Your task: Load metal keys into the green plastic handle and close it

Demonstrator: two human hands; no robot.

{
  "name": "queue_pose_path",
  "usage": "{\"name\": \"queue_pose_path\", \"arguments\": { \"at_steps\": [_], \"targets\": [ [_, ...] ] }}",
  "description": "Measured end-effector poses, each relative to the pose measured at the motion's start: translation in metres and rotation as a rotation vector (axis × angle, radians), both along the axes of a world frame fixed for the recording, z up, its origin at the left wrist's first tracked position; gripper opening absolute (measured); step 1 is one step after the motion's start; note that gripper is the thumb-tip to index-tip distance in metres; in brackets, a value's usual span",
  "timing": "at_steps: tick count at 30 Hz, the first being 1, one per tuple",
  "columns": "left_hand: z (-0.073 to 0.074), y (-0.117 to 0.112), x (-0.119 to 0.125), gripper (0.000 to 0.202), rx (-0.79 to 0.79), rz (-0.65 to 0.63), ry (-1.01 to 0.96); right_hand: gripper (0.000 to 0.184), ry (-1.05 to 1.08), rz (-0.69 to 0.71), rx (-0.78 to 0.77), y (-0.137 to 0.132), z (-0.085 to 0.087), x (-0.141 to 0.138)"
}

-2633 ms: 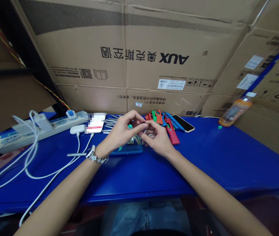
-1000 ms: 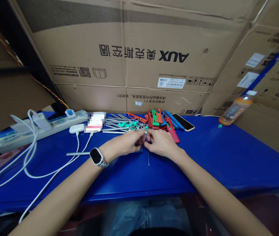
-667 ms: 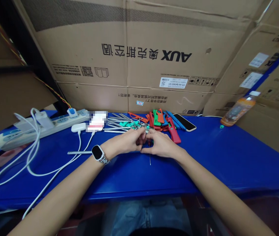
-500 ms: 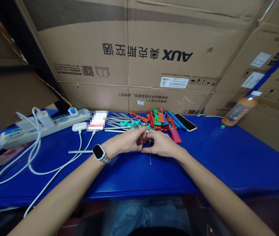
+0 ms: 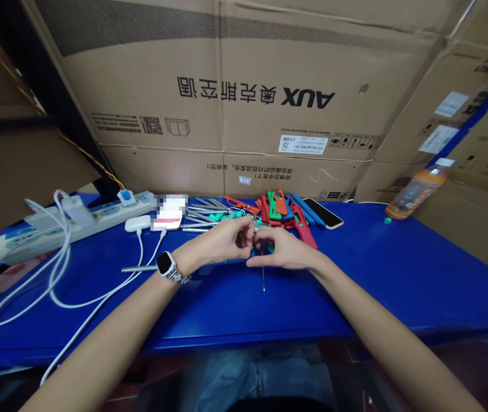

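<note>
Both hands meet over the blue table in the head view. My left hand [image 5: 234, 237], with a watch on its wrist, has its fingers curled and pressed together at the tips. What they pinch is hidden. Close against it, my right hand [image 5: 284, 247] is curled round a small piece, mostly covered by the fingers. A thin metal rod [image 5: 263, 279] with a pale tip hangs down below the right fingers. Behind the hands lie red toy-gun-shaped plastic pieces [image 5: 303, 228], a green one [image 5: 274, 206] and several grey metal rods [image 5: 204, 210] with teal parts [image 5: 222, 216].
A power strip [image 5: 102, 213] with white cables [image 5: 61, 252] occupies the left. A phone [image 5: 323, 213] lies right of the plastic pieces. An orange drink bottle [image 5: 418, 191] leans at the far right. Cardboard [image 5: 235, 123] walls the back.
My left hand has drawn slightly left, and a gap now shows between its curled fingers and palm. The thin rod sits slightly lower. The view has shifted a little.
</note>
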State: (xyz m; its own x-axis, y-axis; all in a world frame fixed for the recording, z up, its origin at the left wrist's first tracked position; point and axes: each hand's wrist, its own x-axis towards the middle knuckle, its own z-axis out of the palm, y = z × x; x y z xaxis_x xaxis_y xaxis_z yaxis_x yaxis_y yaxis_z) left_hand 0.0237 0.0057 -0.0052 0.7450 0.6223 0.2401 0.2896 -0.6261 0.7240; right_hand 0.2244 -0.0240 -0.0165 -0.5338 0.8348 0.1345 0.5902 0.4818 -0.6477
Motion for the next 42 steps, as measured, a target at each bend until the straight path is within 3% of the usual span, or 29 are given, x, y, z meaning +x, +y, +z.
{"name": "queue_pose_path", "arguments": {
  "at_steps": [6,9,12,16,19,23,26,31,39,42],
  "targets": [
    [0.006,0.001,-0.002,0.014,0.052,0.064,-0.113,0.027,0.222,-0.013,-0.049,0.002,-0.001,-0.002],
    [0.017,0.001,-0.005,0.012,0.121,0.148,-0.214,0.032,0.497,-0.042,-0.210,0.005,-0.001,-0.002],
    [0.026,0.005,-0.013,0.018,0.085,0.206,-0.303,0.041,0.733,-0.086,-0.329,0.008,0.000,-0.001],
    [0.031,0.012,-0.023,0.021,-0.001,0.220,-0.345,0.041,0.978,-0.155,-0.317,0.014,0.001,0.000],
    [0.030,0.014,-0.024,0.022,0.037,0.228,-0.310,0.040,1.094,-0.231,-0.342,0.014,0.002,-0.003],
    [0.018,0.009,-0.011,0.027,0.287,0.277,-0.142,0.042,1.083,-0.281,-0.429,0.009,-0.002,-0.016],
    [0.004,0.003,0.003,0.026,0.384,0.235,-0.052,0.043,1.035,-0.263,-0.444,0.006,-0.009,-0.028],
    [-0.013,-0.001,0.016,0.021,0.420,0.288,-0.025,0.046,1.014,-0.294,-0.351,0.005,-0.018,-0.038],
    [-0.017,0.000,0.019,0.017,0.448,0.381,0.003,0.047,0.934,-0.302,-0.282,0.004,-0.018,-0.039],
    [-0.019,0.001,0.023,0.022,0.392,0.435,-0.052,0.046,0.894,-0.311,-0.257,0.005,-0.017,-0.039]
  ]
}}
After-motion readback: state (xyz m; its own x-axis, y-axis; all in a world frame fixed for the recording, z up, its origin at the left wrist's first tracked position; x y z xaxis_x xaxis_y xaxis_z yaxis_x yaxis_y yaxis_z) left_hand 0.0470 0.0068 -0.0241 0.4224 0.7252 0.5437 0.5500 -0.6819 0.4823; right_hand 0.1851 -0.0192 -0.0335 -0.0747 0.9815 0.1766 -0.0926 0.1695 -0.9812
